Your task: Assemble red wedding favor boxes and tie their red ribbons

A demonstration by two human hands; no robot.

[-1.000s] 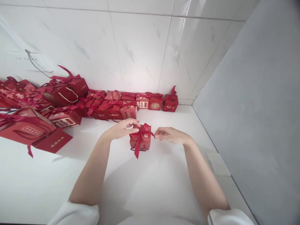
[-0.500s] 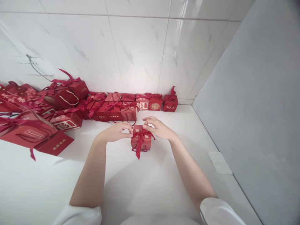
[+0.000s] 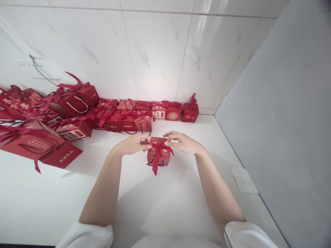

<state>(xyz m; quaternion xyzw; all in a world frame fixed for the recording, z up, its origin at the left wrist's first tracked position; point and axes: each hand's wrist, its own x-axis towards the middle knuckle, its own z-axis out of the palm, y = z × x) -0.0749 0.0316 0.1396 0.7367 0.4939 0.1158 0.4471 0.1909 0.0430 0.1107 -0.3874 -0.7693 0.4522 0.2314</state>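
A small red gift box (image 3: 162, 159) stands on the white tabletop in front of me, tied on top with a red ribbon (image 3: 156, 162). One ribbon tail hangs down its near face, and a dark red cord handle shows low at the front. My left hand (image 3: 134, 144) is at the box's upper left, thumb and finger pinched on the bow's left side. At the upper right, my right hand (image 3: 182, 142) pinches the bow's right side between thumb and forefinger, its other fingers curled loosely above.
Several red gift boxes (image 3: 126, 120) with ribbons line the tiled wall (image 3: 155, 51). Larger red boxes (image 3: 38, 137) crowd the left side. A grey panel (image 3: 284, 103) bounds the right, with a flat white piece (image 3: 244, 181) beside it.
My left thumb and finger have closed in on the bow's left side. The right hand now pinches lower on the bow. The whole view has shifted slightly.
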